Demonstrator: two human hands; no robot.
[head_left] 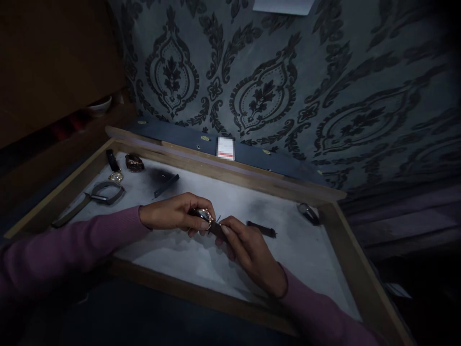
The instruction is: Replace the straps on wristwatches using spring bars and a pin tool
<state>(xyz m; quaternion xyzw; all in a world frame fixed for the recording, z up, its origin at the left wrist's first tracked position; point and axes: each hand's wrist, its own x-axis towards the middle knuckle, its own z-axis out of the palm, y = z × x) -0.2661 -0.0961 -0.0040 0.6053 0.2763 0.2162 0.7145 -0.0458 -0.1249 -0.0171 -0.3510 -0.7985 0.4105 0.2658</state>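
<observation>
Watch case (205,216), rose-gold at the rim, held above the middle of the worktop (201,259), between both hands. Pale grey, cloth-like surface, smudged dark in patches, framed all round by a raised wooden edge (360,269). Dim room; behind, a wall covering (288,86) in grey with dark damask figures, and along its foot a dark strip with a small white label (225,148). Far left, a low shelf with a white bowl (100,106).

On the surface at upper left: a dark strap piece (112,160), a second small watch (134,163), a pale loop-shaped holder (106,192) with a dark-handled tool (72,211) lying across it, and a flat dark bar (166,185). Right of the hands, a loose dark strap length (261,228) lying flat; farther right, near the frame's corner, a small glassy loupe-like object (308,213).

Left hand (173,214) curled tight on the watch case, fingers wrapped over its top, thumb beneath. Right hand (248,252) closed in a pinch on a dark strap end (217,228) that meets the case's lug; fingertips (225,229) just touching the left hand's. A thin pin-like sliver at the joint, too small to tell what. Both forearms in mauve sleeves (72,245), resting over the near wooden edge.
</observation>
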